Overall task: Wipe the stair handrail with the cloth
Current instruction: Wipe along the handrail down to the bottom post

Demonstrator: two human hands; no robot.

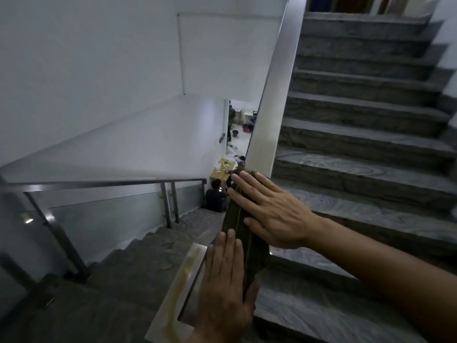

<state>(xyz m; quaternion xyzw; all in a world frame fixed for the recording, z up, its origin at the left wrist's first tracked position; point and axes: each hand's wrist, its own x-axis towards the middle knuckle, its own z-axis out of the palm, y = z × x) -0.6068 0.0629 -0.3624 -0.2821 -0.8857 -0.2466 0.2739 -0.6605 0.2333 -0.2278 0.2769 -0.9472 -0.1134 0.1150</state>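
Note:
A flat steel handrail (pixel 274 100) rises from the lower middle toward the top of the view. A dark green cloth (pixel 237 226) lies along its lower stretch. My right hand (pixel 269 209) lies flat on the cloth's upper part, fingers spread and pointing up-left. My left hand (pixel 225 280) presses flat on the cloth's lower left edge, fingers together and pointing up the rail, thumb on the cloth's right side. Neither hand is closed around the cloth.
Grey marble steps (pixel 366 134) climb on the right. A second flight (pixel 153 251) descends at the left behind a steel and glass railing (pixel 103 186). A person in dark clothes (pixel 216 196) sits at the bottom. White walls stand at the left.

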